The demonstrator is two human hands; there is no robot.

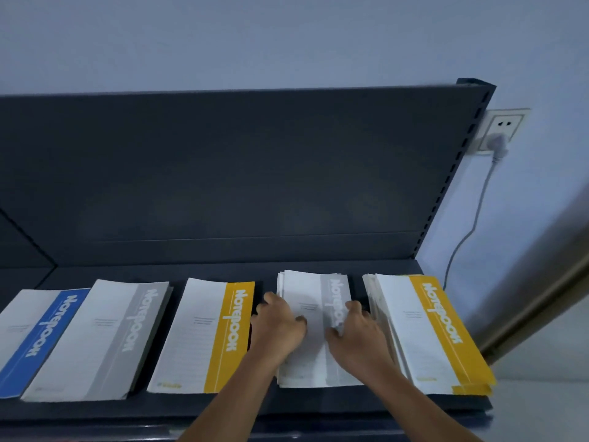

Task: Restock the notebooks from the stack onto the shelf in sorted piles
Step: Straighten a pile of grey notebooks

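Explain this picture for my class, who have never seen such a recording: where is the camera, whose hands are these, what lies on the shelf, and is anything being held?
There is one picture, from a camera worn on a person's head, looking down. No machine: the left hand and right hand are bare. On the dark shelf lie five notebook piles: blue, grey, yellow, a second grey pile and a second yellow pile. Both hands rest on the second grey pile, seemingly squaring it. Nothing is lifted.
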